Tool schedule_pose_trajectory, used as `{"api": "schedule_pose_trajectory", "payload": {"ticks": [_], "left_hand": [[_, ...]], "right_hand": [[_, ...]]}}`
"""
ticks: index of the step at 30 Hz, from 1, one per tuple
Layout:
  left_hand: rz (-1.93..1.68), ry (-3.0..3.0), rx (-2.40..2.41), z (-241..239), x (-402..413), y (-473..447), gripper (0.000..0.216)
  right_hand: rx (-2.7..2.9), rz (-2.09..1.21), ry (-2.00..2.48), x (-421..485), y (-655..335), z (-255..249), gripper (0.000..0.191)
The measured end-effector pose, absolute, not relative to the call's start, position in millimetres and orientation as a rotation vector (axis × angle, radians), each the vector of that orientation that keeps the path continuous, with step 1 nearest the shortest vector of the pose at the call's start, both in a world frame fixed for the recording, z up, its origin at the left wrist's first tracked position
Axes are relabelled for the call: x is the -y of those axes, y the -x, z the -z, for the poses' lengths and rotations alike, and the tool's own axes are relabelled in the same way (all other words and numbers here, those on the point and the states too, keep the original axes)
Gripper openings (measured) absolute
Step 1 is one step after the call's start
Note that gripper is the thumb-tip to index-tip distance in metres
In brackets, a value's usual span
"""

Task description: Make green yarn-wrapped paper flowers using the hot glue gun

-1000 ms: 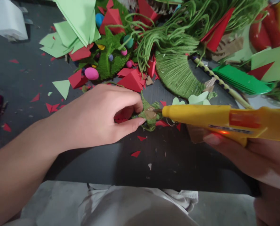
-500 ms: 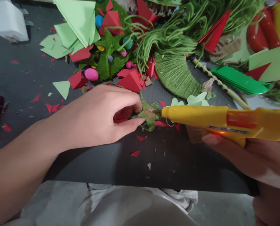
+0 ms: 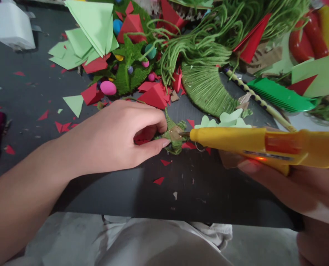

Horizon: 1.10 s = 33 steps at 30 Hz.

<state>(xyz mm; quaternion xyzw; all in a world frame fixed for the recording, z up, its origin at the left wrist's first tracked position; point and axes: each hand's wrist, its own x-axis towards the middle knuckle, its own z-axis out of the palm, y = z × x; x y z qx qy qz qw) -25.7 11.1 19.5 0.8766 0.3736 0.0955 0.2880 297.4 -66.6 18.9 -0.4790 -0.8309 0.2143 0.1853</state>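
Note:
Between the thumb and forefinger of my left hand point(image 3: 120, 136) is a small star wrapped in green yarn point(image 3: 176, 145). A glossy patch of glue point(image 3: 175, 133) covers its bare brown middle. My right hand point(image 3: 288, 188) is closed around a yellow hot glue gun point(image 3: 230, 138), whose orange light glows. The gun lies level, its metal nozzle pointing left and reaching the edge of the glue patch. Most fingers of the right hand are hidden below the gun. Pale green scalloped paper point(image 3: 222, 120) shows just behind the barrel.
Behind my hands lie a yarn-wrapped green ring point(image 3: 208, 88), loose green yarn point(image 3: 192, 48), a green comb point(image 3: 283, 94), and a dotted pencil point(image 3: 258, 98). Folded light green paper point(image 3: 93, 26), red paper scraps point(image 3: 154, 95) and a white block point(image 3: 12, 26) are farther left. The table's front edge is near my lap.
The glue gun's barrel has dipped very slightly, with its nozzle still at the star's middle. My left hand keeps the same hold. The whole view has shifted a little.

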Motion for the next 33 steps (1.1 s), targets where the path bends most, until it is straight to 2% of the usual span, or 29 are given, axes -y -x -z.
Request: {"api": "schedule_pose_trajectory", "payload": {"ticks": [13,23,33], "left_hand": [[-0.265,-2.323,-0.999,-18.9,-10.3,25.8,0.01],[-0.276,-2.31,-0.985,-16.8,-10.0,26.5,0.009],[-0.254,-2.298,-1.007,-19.5,-10.0,24.8,0.011]], "right_hand": [[2.404,-0.605,1.25,60.6,-295.0,-23.1,0.016],[2.445,-0.574,1.177,58.4,-286.7,-30.6,0.03],[2.45,-0.605,1.113,55.9,-289.7,-29.1,0.015]]}}
